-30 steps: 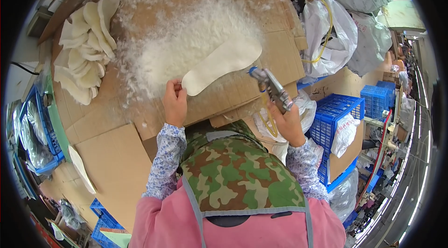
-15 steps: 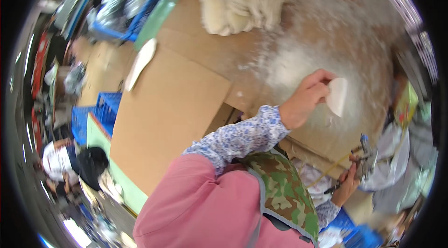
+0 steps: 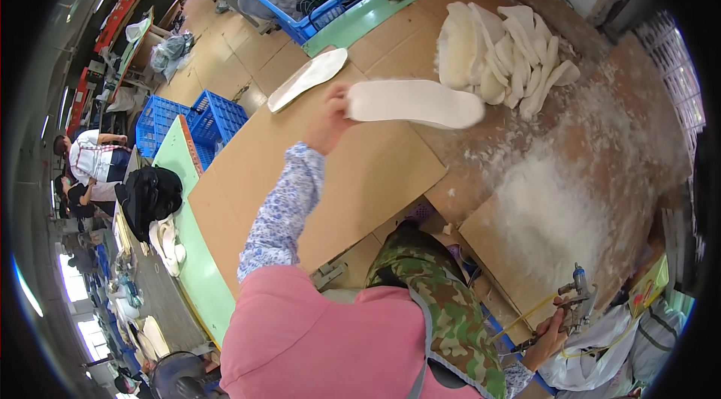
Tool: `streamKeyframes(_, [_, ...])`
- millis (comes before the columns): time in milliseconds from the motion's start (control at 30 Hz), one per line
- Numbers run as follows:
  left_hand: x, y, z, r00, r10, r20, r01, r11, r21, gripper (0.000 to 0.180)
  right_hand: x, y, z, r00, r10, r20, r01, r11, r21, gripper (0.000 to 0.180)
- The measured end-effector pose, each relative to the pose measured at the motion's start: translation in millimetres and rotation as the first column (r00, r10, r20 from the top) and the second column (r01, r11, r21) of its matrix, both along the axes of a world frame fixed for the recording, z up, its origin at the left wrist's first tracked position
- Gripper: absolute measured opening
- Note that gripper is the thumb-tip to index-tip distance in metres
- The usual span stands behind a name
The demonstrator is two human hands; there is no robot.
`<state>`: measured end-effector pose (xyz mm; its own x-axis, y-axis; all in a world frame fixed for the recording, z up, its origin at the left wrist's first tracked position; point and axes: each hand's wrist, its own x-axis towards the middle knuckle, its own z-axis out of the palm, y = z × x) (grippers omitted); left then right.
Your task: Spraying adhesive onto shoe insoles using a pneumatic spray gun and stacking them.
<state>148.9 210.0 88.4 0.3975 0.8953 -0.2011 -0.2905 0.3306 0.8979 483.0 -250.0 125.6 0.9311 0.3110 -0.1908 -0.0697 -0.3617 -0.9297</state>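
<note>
My left hand point(image 3: 329, 123) is closed on one end of a white insole point(image 3: 413, 102), held out above the brown board point(image 3: 315, 181). Another white insole point(image 3: 309, 78) lies on the board's far left corner, just beyond that hand. Low on the right, my right hand point(image 3: 550, 335) grips a metal spray gun point(image 3: 577, 301) with a blue top and a yellow hose point(image 3: 526, 316). The gun points up beside the whitened part of the work surface.
A pile of white insoles point(image 3: 503, 54) sits at the back right. White residue point(image 3: 552, 207) coats the surface before it. Blue crates point(image 3: 300, 27) with plastic bags stand beyond the far edge. People point(image 3: 94, 155) and a black backpack point(image 3: 154, 200) are at the left.
My left hand has swung the insole left, from over the whitened area to above the brown board. The view has turned left. My right hand still holds the spray gun low down.
</note>
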Motion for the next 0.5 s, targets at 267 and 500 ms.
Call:
streamKeyframes(267, [-190.2,75.7,-135.7,0.868,0.393,-0.302,-0.423,0.906,-0.036,0.034,-5.7,24.2,-17.9,0.994,0.093,-0.061,-0.097,0.993,-0.062,0.034])
streamKeyframes(500, [-216.5,83.2,-147.3,0.713,0.345,-0.610,-0.430,0.903,0.009,0.034,-31.5,53.1,1.2,0.994,0.094,-0.055,-0.098,0.992,-0.073,0.035])
